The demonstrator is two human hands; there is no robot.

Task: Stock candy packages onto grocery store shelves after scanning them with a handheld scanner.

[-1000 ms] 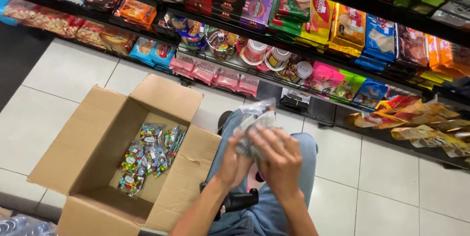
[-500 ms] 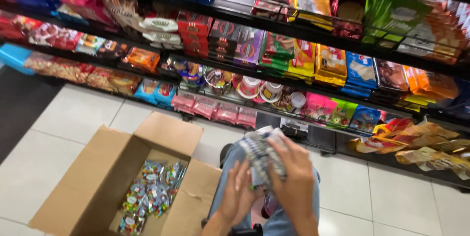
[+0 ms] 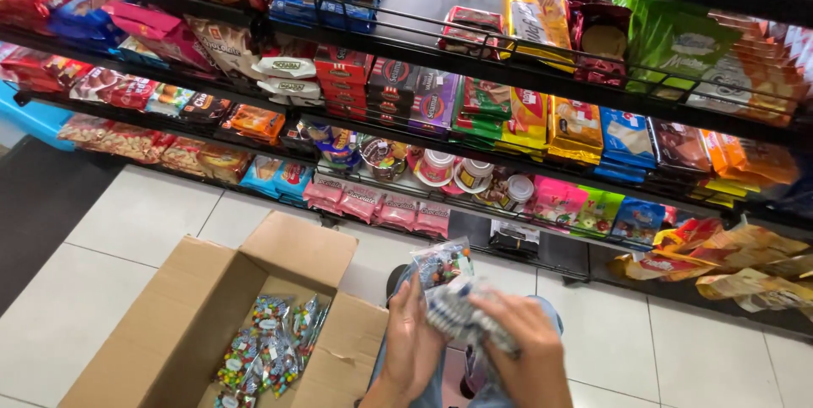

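Cardboard box (image 3: 182,306), flaps open, standing on the white tiled floor (image 3: 127,222) at seven o'clock in the view; contents: a loose heap of small clear candy packets (image 3: 267,349) with multicoloured sweets, lying along the right side of the box bottom. Shelving (image 3: 508,61), black wire-fronted, running across twelve o'clock; contents: rows of bagged and boxed snacks, with pink pouches (image 3: 381,209) on the lowest tier and round tubs (image 3: 453,171) just above them. Bundle of clear candy packets (image 3: 449,289), same kind as those in the box, held at six o'clock between both hands above the person's jeans. Left hand (image 3: 411,344): grip closed on the bundle's left side, fingers upright against it. Right hand (image 3: 525,340): grip wrapped over the bundle from the right, fingers curled across its top. One packet sticks up past the fingers toward twelve o'clock. Bundle lies to the box's three o'clock, clear of its near flap.
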